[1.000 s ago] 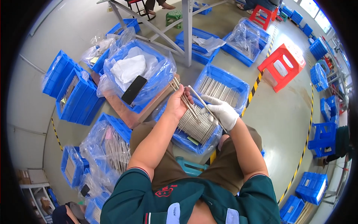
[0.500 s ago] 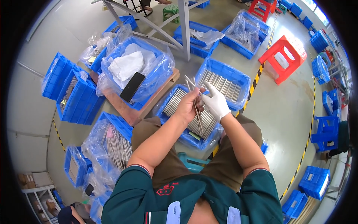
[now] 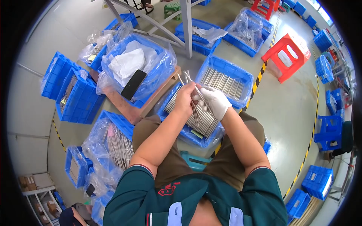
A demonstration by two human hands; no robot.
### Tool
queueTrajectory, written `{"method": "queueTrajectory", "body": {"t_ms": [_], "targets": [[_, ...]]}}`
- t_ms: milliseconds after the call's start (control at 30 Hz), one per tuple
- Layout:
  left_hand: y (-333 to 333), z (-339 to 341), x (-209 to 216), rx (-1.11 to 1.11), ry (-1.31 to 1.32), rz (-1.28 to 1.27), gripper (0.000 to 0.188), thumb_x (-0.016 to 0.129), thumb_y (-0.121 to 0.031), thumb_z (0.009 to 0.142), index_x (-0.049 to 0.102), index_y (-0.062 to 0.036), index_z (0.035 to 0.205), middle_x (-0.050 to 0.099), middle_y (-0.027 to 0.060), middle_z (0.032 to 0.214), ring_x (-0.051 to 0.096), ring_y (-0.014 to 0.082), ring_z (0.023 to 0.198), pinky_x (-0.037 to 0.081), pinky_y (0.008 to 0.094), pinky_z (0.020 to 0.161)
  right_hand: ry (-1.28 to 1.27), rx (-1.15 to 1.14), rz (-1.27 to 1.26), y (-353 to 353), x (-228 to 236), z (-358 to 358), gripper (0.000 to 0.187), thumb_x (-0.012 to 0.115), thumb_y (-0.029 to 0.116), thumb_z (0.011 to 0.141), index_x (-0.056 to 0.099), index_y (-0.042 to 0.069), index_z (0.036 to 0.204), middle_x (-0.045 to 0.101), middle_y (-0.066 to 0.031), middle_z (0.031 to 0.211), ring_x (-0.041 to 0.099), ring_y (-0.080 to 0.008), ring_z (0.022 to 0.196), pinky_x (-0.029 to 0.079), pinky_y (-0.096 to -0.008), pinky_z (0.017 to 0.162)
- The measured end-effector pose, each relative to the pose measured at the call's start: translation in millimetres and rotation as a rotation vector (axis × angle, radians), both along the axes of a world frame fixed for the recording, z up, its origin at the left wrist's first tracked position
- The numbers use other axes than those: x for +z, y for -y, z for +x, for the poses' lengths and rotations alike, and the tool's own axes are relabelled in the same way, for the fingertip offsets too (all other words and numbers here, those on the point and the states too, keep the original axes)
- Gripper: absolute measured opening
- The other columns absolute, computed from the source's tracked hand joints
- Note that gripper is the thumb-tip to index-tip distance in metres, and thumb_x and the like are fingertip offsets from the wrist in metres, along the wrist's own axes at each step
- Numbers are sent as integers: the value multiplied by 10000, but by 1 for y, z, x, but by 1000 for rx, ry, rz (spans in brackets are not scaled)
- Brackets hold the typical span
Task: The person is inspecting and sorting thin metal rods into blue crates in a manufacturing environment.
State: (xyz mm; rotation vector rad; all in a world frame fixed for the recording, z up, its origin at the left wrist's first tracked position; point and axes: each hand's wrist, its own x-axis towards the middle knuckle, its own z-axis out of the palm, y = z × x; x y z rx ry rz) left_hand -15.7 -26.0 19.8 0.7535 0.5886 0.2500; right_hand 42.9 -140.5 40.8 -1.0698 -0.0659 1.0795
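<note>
My bare left hand [image 3: 183, 101] is closed around several thin metal rods [image 3: 195, 114], whose ends stick out above and below the fist. Against it, my white-gloved right hand [image 3: 217, 102] has its fingers curled round a slanting metal rod [image 3: 201, 95]. Both hands are above a blue crate [image 3: 162, 114] lined with clear plastic. Rows of metal rods [image 3: 207, 128] fill that crate, partly hidden by my hands. Just beyond, a second lined blue crate [image 3: 248, 98] holds more rods [image 3: 225, 83] laid side by side.
At left, a blue crate [image 3: 151, 43] with white cloth and a black phone [image 3: 134, 84] rests on a wooden pallet [image 3: 126, 113]. A plastic-wrapped crate of rods [image 3: 120, 147] is by my left knee. A red stool [image 3: 285, 56] stands at right; a metal table leg [image 3: 186, 30] rises ahead.
My right hand's fingers, stretched out before, are now curled round a rod. My left hand has shifted slightly up and left, and the held rods are more fanned out.
</note>
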Motion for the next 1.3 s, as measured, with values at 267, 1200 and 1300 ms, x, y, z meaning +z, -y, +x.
{"method": "queueTrajectory", "body": {"t_ms": [267, 1200, 1300], "targets": [[-21, -2, -17, -171, 125, -164, 290, 501, -270, 926, 565, -21, 1059, 451, -7, 661, 389, 97, 532, 338, 258, 503, 101, 136, -113, 13, 5, -7, 237, 483, 275, 927, 562, 55, 888, 403, 32, 569, 305, -48, 392, 205, -201, 336], [1, -13, -3, -267, 173, 34, 276, 488, -350, 931, 585, -92, 920, 512, -34, 664, 379, 43, 487, 333, 190, 439, -88, 32, -24, 6, -2, -12, 323, 490, 340, 930, 506, 70, 755, 357, 36, 487, 280, -72, 347, 211, -237, 326], [3, -12, -3, -251, 195, 62, 272, 488, -350, 928, 582, -94, 926, 510, -38, 664, 373, 45, 481, 331, 188, 438, -182, 74, 41, 12, 1, -8, 321, 493, 344, 930, 504, 77, 752, 359, 42, 484, 277, -74, 340, 212, -236, 323]]}}
